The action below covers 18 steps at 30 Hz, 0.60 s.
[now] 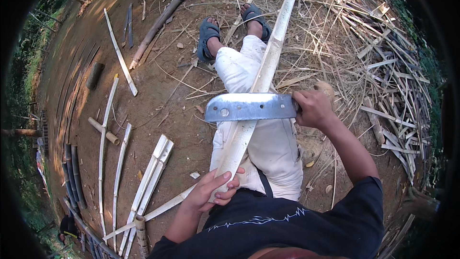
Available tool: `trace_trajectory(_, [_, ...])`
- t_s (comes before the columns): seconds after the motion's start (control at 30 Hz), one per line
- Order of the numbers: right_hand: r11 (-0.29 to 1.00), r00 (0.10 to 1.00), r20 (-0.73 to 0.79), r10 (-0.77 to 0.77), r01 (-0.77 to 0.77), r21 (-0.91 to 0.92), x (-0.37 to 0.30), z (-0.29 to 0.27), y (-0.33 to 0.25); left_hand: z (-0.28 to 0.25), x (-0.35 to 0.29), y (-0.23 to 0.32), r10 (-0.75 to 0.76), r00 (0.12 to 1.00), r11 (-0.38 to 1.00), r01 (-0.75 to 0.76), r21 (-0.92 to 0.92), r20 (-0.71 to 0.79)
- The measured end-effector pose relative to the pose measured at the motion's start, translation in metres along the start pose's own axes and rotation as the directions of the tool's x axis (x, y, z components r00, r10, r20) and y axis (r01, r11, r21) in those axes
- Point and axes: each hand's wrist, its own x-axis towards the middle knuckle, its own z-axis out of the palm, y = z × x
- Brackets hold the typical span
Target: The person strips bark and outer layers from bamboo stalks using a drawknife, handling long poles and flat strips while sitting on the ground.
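Observation:
A long split bamboo strip [270,62], pale inner side up, slants from my waist across my lap and out past my feet. Its near end is gripped by my left hand [218,189], thumb on top and fingers wrapped round the edge. My right hand [314,108] is closed on the handle of a wide machete [251,106]; the handle itself is mostly hidden by my fingers. The blade, grey metal with several holes, lies crosswise over the strip above my thighs, its rounded tip to the left. Whether the edge touches the bamboo I cannot tell.
On the left lie split bamboo pieces [153,177], a short bamboo tube [104,131] and a dark bamboo section [95,76]. A pole [160,26] lies beyond them. To the right is a big heap of bamboo slivers [397,81]; thin shavings [311,52] cover the dirt beside my sandals [208,38].

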Motion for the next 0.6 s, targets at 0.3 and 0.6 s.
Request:
trace_trajectory(0.3, [0.978,0.962,0.18,0.206,-0.198,-0.061,0.016,-0.002,0.038,0.003,0.007,-0.018,-0.081,0.986,0.987,0.099,0.124,-0.144])
trace_trajectory(0.6, [0.906,0.89,0.185,0.417,-0.424,-0.003,0.022,-0.002,0.051,0.004,0.002,-0.018,-0.108,0.988,0.993,0.113,0.039,-0.11])
